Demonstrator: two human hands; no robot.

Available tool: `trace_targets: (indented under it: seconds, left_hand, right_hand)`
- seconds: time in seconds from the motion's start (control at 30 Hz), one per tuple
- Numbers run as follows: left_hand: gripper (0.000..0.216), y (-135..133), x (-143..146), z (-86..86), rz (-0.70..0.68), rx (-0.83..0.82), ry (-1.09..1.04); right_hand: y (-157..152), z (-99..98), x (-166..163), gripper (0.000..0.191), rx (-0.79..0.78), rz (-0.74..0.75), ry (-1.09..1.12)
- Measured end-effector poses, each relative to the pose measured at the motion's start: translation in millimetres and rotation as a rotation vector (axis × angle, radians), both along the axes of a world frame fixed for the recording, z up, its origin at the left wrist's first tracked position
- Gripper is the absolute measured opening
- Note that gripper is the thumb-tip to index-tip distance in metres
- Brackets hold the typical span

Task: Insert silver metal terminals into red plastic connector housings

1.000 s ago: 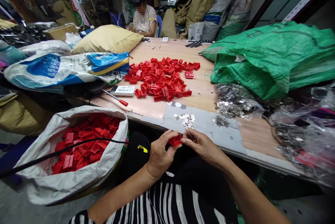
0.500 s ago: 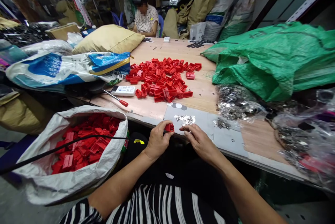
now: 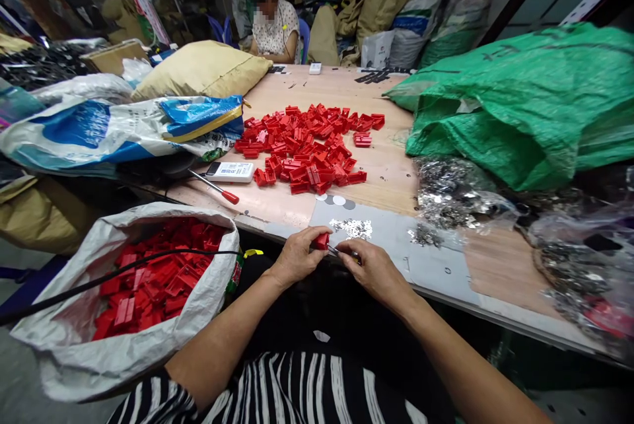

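Observation:
My left hand [image 3: 298, 253] pinches a small red plastic part [image 3: 321, 241] at the table's front edge. In my right hand [image 3: 369, 265] is a thin metal-tipped tool [image 3: 333, 249], its tip at the red part's right side. The fingers cover most of the tool, so its exact kind is hidden. Just beyond both hands, small shiny metal pieces [image 3: 352, 229] lie on a grey sheet [image 3: 391, 252]. Farther back, a heap of similar red plastic parts [image 3: 307, 146] spreads over the tabletop [image 3: 386, 179].
At my left stands an open white sack [image 3: 64, 345] of red parts, a black cord [image 3: 163, 255] across it. A red-tipped rod [image 3: 218, 189] lies by a white device [image 3: 230, 172]. On the right are a green sack [image 3: 500, 100] and bagged metal pieces [image 3: 446, 193]. A person [image 3: 275, 28] sits opposite.
My right hand has moved left, toward the red part, and the tool's metal tip now shows against it. My left hand keeps hold of the part. The view has shifted slightly.

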State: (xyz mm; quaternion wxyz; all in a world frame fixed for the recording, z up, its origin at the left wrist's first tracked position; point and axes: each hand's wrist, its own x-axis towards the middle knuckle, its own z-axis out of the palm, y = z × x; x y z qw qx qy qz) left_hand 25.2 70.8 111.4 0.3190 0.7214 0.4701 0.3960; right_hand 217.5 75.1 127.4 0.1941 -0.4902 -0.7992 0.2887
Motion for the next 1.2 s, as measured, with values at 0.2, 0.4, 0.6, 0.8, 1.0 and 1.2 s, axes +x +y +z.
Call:
trace_targets:
  seconds: [0.2, 0.4, 0.6, 0.8, 1.0, 1.2]
  left_hand:
    - [0.044, 2.7, -2.7, -1.4, -0.027, 0.0, -0.014]
    - [0.045, 4.0, -2.6, -4.0, -0.042, 0.015, -0.014]
    - [0.043, 5.4, -2.5, -8.0, -0.039, 0.058, -0.013]
    - [0.039, 4.1, -2.5, -5.5, -0.024, 0.016, -0.007]
    - [0.034, 4.0, -4.6, -1.2, -0.041, -0.073, -0.002]
    - [0.033, 5.5, -8.2, -0.8, -0.094, -0.097, -0.029]
  right_hand:
    - [1.8, -4.7, 0.9, 0.017, 0.011, 0.022, 0.0]
    - [1.5, -1.7, -4.3, 0.015, 0.019, 0.015, -0.059]
    - [-0.7, 16.0, -20.5, 0.017, -0.074, -0.052, -0.303]
    - [0.9, 17.3, -24.4, 0.017, -0.055, -0.056, -0.274]
    - [7.8, 8.6, -1.5, 0.012, -0.149, -0.009, 0.091]
    - [6.1, 9.1, -3.9, 0.008, -0.12, 0.027, 0.03]
